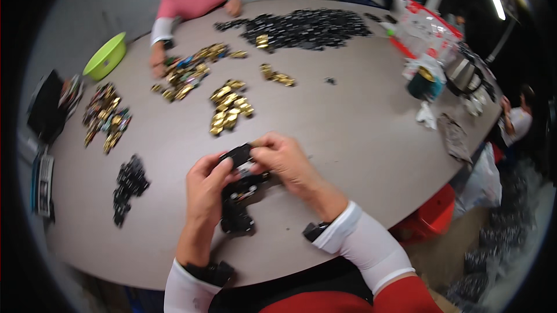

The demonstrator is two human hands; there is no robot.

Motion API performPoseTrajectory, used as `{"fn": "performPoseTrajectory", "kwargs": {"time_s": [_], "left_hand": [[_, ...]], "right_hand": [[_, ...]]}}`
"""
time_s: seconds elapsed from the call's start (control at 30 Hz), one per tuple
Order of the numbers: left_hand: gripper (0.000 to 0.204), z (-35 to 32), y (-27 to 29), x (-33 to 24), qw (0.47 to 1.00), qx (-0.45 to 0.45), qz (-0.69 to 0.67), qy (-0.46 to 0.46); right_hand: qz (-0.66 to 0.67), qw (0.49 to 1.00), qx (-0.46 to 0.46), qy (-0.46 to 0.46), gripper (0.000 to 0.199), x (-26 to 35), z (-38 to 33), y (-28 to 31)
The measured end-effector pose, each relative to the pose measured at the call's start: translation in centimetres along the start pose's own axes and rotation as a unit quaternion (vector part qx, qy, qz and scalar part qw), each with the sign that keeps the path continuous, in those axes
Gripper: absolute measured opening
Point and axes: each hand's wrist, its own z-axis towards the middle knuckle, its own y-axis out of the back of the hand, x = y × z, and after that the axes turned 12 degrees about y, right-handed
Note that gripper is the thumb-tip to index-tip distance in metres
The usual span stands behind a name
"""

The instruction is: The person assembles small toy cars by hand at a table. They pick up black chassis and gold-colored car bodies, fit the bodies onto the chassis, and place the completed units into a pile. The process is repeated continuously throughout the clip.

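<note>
On the table (360,133), metal pieces (230,106) lie beyond both hands; bowl (105,56) far left.

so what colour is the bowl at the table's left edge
Lime green bowl, clearest in the head view.

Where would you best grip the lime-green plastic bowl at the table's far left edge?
Probably by the near rim of the lime-green plastic bowl, one hand coming from the table side. It sits tilted at the grey round table edge, its open mouth facing up, and its thin rim looks pinchable.

A lime-green bowl (106,56) sits at ten o'clock on the grey-brown table (360,133); gold pieces (230,106) (shiny, perhaps foil) lie centrally, black pieces (307,27) at twelve, a red tub (432,215) at four.
</note>
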Motion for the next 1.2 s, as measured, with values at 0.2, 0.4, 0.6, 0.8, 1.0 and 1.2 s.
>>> {"fn": "performPoseTrajectory", "kwargs": {"time_s": [0.2, 0.4, 0.6, 0.8, 1.0, 1.2], "left_hand": [[0.027, 0.3, 0.5, 0.5, 0.998, 0.020, -0.061, 0.015], [0.026, 0.0, 0.3, 0.2, 0.998, 0.022, -0.058, 0.014], [0.026, 0.0, 0.2, 0.4, 0.999, 0.020, -0.043, 0.007], [0.027, 0.3, 0.6, 0.3, 0.999, 0.029, -0.030, 0.001], [0.037, -1.2, 1.2, -0.7, 0.996, 0.048, 0.061, -0.038], [0.097, -5.1, 3.9, 0.0, 0.836, 0.039, 0.507, -0.206]], "right_hand": [[0.001, 1.000, 0.023, 0.005, 0.020, 0.5, -0.4, -0.4], [-0.018, 0.999, 0.022, -0.014, 0.017, 0.6, -0.5, -0.4], [-0.019, 1.000, 0.009, -0.004, 0.015, 0.0, -0.2, 0.1], [-0.055, 0.998, 0.020, 0.015, 0.020, 0.1, -0.2, 0.0], [0.017, 0.996, 0.069, 0.044, 0.033, 0.0, -1.6, -1.9], [-0.137, 0.989, 0.000, 0.056, 0.027, 2.6, -2.4, 2.1]]}}
